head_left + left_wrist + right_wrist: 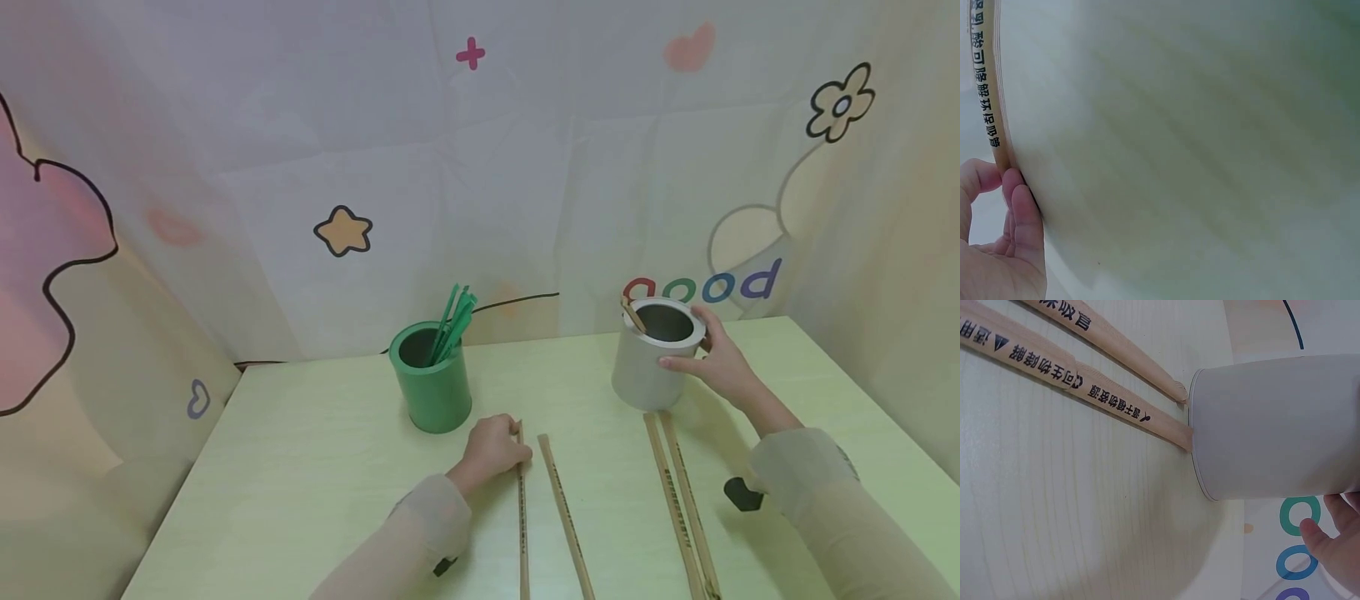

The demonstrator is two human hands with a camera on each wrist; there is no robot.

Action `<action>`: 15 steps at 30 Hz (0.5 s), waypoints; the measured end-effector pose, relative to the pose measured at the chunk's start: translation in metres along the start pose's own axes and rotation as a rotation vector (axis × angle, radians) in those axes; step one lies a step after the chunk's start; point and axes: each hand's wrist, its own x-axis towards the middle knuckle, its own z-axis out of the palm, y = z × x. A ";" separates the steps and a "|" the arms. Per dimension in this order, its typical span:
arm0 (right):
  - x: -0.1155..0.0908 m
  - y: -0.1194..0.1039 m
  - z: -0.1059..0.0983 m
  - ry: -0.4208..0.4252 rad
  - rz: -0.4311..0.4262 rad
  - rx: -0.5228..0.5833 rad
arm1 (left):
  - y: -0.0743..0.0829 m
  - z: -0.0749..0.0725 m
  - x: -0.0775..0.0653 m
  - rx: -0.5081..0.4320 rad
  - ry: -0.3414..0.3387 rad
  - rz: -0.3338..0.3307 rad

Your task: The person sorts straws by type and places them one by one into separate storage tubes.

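In the head view my left hand (493, 448) pinches the upper end of a straw in a brown printed paper wrapper (522, 517). The left wrist view shows the thumb and fingertips closed on that wrapped straw (990, 94). At the right, my right hand (720, 358) holds a white cylindrical holder (647, 375) by its right side, thumb in front and fingers at the rim. One brown stick-like piece (633, 315) leans inside it. Two more wrapped straws (1129, 406) lie with their far ends at the holder's base. Another wrapped straw (566, 512) lies right of my left hand.
A green cylindrical holder (437, 396) with several green wrapped sticks (456, 325) stands at the back, left of centre. Behind the pale wood-look table (300, 467) hangs a printed curtain (510, 183). A black piece (742, 494) shows beside the right sleeve.
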 end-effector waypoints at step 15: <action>0.000 0.001 0.000 0.007 -0.030 0.011 | 0.001 -0.013 -0.007 -0.272 -0.059 -0.020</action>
